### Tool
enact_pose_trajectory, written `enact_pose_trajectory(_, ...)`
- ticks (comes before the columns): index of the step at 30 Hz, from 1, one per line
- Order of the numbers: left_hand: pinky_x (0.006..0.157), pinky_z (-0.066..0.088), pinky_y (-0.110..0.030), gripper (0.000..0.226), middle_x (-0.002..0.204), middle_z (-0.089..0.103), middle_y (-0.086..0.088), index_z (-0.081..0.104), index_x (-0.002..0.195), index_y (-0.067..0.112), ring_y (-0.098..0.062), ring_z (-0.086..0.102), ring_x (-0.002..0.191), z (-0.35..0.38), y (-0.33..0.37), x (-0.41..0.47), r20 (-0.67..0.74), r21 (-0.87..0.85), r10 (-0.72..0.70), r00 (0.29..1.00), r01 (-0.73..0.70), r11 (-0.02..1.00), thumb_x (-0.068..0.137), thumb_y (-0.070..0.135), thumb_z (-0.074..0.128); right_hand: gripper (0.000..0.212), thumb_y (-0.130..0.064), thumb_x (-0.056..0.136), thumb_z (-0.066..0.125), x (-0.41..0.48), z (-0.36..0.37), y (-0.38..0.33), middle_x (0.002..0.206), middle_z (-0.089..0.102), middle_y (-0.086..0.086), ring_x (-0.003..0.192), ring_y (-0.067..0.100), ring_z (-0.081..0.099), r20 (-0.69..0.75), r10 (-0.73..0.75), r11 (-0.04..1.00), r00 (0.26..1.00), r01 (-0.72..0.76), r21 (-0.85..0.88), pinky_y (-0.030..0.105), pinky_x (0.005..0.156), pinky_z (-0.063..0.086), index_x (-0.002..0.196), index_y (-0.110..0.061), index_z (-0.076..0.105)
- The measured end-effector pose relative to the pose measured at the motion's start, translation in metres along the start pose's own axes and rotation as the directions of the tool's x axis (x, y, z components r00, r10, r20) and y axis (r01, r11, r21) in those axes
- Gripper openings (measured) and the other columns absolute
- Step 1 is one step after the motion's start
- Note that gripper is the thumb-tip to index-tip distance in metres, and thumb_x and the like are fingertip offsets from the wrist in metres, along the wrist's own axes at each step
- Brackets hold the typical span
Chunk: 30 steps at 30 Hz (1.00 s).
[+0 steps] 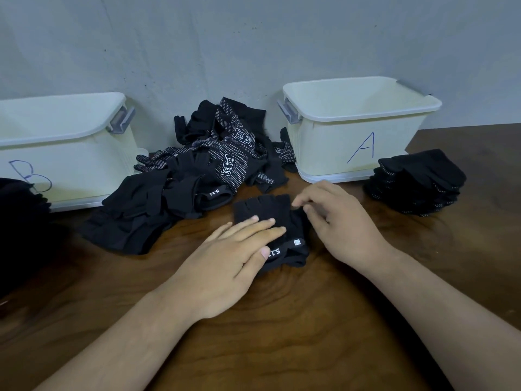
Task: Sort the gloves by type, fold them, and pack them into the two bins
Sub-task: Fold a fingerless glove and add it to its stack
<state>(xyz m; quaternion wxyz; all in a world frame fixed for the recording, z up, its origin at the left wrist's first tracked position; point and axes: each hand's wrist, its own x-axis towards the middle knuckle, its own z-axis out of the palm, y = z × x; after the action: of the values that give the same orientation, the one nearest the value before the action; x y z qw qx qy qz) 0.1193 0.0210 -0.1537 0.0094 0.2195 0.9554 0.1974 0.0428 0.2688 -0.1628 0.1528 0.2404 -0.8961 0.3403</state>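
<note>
**woodgrain_99:** Where's the free space in this one?

**foldguy:** Mostly the near half of the table (282, 340), bare wood around and between the forearms. Further back it gets crowded. Bin B (70, 153) is on the left and bin A (363, 153) on the right, both back at the wall (253, 38). The pile (203, 165) fills the gap between them and spills forward past bin B's front corner. The right stack (417, 182) sits just beside bin A's front right corner. The left stack (17, 221) is in front of bin B.

**woodgrain_99:** And the glove (262, 210)?

**foldguy:** It's flat on the table just in front of the pile, pretty much dead centre. It's black and fingerless, with the short stubs pointing at the wall. The cuff is toward the person, with a white "5.11" print and a small white tag.

The left grip (225, 266) is released, with straight fingers pressing flat on it and the thumb at the cuff. The right grip (344, 224) is at the glove's right edge with its fingers curled. It's blurry, so I can't tell if it's pinching fabric or just touching.

**woodgrain_99:** Anything hard to see?

**foldguy:** Bin B and the left stack are cut off by the frame edge, and that stack is just a black blob. Both bins' floors hide behind their front walls. The pile is dotted and plain gloves tangled together, too many to count.
</note>
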Motion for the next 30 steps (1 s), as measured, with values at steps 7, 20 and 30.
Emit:
enact_pose_trajectory(7,0.132,-0.001,-0.031,0.051,0.169,0.006,0.034,0.023,0.162,0.053,0.017,-0.015,0.151,0.002,-0.001,0.003,0.094,0.073,-0.034,0.995,0.027,0.997,0.112,0.053,0.016,0.043,-0.032,0.113,0.047,-0.01,0.006,-0.022,0.161,0.046,-0.017,0.149,-0.003,0.036,0.344,-0.025,0.998,0.939,0.046,-0.053,0.022,0.124,0.028,0.155,-0.03,0.053)
enact_pose_trajectory(20,0.128,0.011,-0.024,0.06,0.167,0.018,0.034,0.029,0.164,0.042,0.018,0.003,0.151,-0.001,-0.006,0.0,-0.068,-0.185,-0.205,0.976,0.189,0.964,0.107,0.047,0.047,0.065,-0.06,0.109,0.014,-0.02,-0.003,-0.021,0.169,-0.025,-0.028,0.15,-0.012,-0.03,0.587,0.2,0.944,0.784,0.007,-0.331,0.032,0.13,-0.013,0.167,-0.042,-0.009)
enact_pose_trajectory(30,0.094,0.054,-0.046,0.046,0.074,0.07,0.012,0.066,0.071,0.03,-0.024,0.069,0.091,-0.019,0.004,0.031,-0.074,-0.303,-0.664,0.744,0.618,0.726,0.091,0.071,0.056,0.067,-0.06,0.11,0.016,-0.022,-0.002,-0.023,0.169,-0.025,-0.026,0.152,-0.007,-0.029,0.571,0.189,0.95,0.799,-0.001,-0.313,0.035,0.131,-0.011,0.168,-0.039,-0.009)
